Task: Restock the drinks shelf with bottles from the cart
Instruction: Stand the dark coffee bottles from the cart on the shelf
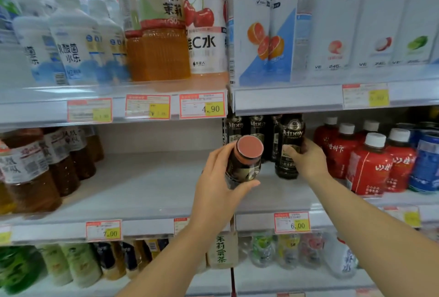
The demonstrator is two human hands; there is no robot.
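My left hand (219,185) grips a dark coffee bottle with a pink cap (247,154), tilted so the cap faces me, above the middle shelf (142,192). My right hand (306,159) holds a second dark coffee bottle (291,147) that stands upright on the shelf just to the right. Behind them, up to three more of the same dark bottles (256,128) stand at the back of the shelf. The cart is out of view.
Red bottles with white caps (370,163) crowd the shelf right of my right hand. Brown tea bottles (47,166) stand at the left. Bare shelf lies between them and my left hand. The shelf above (166,97) hangs low over the coffee bottles.
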